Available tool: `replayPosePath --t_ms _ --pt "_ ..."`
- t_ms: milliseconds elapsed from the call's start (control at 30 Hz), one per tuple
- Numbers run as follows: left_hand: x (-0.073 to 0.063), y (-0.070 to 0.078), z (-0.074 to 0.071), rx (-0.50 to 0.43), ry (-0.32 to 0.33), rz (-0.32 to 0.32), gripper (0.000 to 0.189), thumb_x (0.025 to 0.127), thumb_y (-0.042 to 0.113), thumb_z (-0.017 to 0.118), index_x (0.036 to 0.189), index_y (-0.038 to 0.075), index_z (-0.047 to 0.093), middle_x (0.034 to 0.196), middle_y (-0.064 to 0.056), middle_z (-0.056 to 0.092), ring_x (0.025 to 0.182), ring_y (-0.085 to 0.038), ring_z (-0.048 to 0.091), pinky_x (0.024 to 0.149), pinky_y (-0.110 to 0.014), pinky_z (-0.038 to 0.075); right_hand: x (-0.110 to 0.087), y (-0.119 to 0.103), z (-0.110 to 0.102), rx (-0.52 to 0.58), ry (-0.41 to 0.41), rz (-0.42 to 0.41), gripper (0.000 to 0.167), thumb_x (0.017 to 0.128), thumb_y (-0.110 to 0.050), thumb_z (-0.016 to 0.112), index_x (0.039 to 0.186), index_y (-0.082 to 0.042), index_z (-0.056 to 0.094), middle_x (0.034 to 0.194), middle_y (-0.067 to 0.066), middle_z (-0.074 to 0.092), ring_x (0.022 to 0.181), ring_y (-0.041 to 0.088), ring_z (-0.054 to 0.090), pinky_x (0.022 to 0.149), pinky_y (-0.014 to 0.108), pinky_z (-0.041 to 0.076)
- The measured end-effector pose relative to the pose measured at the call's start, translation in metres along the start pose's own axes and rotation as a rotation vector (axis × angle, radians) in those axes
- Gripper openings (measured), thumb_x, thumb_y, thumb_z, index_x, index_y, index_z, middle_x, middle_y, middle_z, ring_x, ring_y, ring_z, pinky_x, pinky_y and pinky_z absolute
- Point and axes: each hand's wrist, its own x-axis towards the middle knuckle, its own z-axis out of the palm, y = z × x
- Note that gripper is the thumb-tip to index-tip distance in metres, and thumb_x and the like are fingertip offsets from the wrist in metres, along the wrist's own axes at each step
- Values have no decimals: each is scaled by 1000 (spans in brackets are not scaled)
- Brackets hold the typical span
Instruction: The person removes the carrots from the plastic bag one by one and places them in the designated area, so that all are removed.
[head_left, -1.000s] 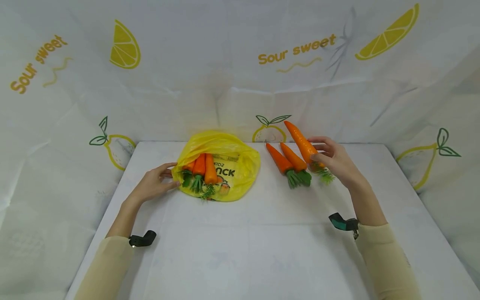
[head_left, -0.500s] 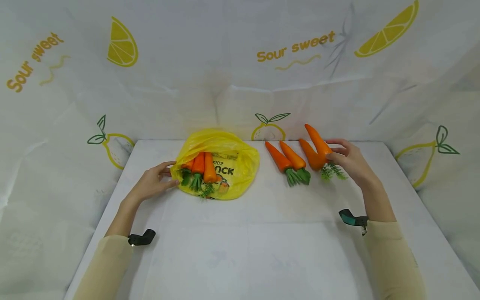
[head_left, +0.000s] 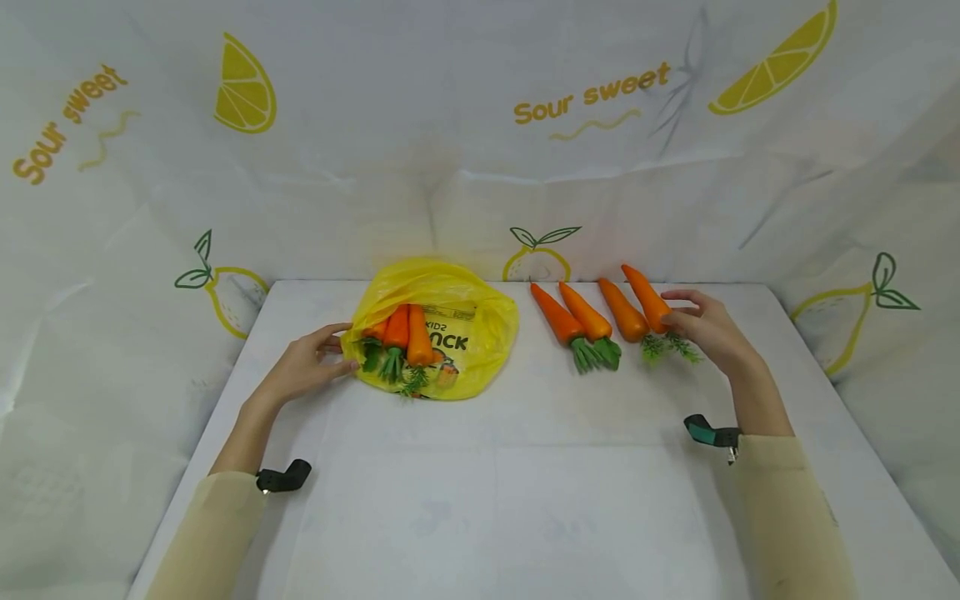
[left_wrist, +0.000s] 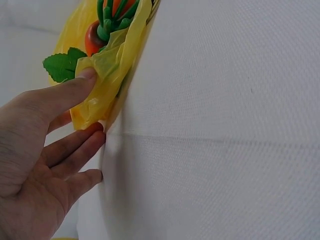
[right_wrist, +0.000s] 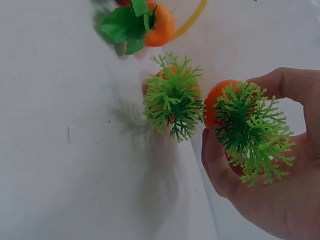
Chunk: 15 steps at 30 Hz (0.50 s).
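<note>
At the left, a yellow plastic bag [head_left: 491,350] lies on its side with its mouth towards the person, and orange carrots [head_left: 420,337] with green tops show inside. My left hand [head_left: 307,367] pinches the bag's left edge between thumb and fingers; the left wrist view shows the thumb over the yellow film [left_wrist: 95,102]. On the right, my right hand [head_left: 708,329] grips a carrot [head_left: 645,296] with feathery green leaves [right_wrist: 255,132] by its thick end. Just left of it lies another feathery-topped carrot [head_left: 621,310], then two more carrots, one at the row's left end [head_left: 555,312] and one beside it [head_left: 585,310].
A white cloth covers the table [head_left: 480,500]. Behind it rises a white backdrop [head_left: 420,192] printed with lemons and lettering. Each wrist wears a small dark camera, one on the left [head_left: 285,477] and one on the right [head_left: 711,433].
My right hand has carried its carrot rightwards and then lowered it at the right end of the row, uncovering the carrot beside it. The left hand and bag stay put.
</note>
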Motion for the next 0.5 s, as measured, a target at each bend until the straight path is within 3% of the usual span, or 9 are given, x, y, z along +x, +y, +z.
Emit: replayPosePath --t_ms 167,267,367,500 --pt "-1 1 0 2 3 -2 74 98 25 82 160 3 49 137 -28 72 129 -45 69 121 -68 45 5 8 1 9 -29 12 69 114 -37 46 170 -3 25 166 38 39 145 49 48 130 70 33" --pt "-1 1 0 1 3 -4 74 98 25 82 160 3 49 137 -28 71 129 -45 69 121 -68 45 7 12 2 2 -31 13 69 113 -38 48 169 -4 27 165 37 41 144 46 49 128 66 38" --pt "-1 1 0 -2 0 -7 73 98 26 81 160 3 49 137 -28 71 129 -45 68 121 -68 45 9 14 4 -20 -30 12 68 113 -40 49 169 -5 30 164 35 43 140 41 51 117 47 49" --pt "0 0 0 -6 -4 -13 74 99 28 81 161 5 49 138 -28 71 130 -45 68 122 -67 45 12 15 7 -42 -37 2 67 113 -39 50 167 -4 33 164 33 44 135 34 54 97 18 48"
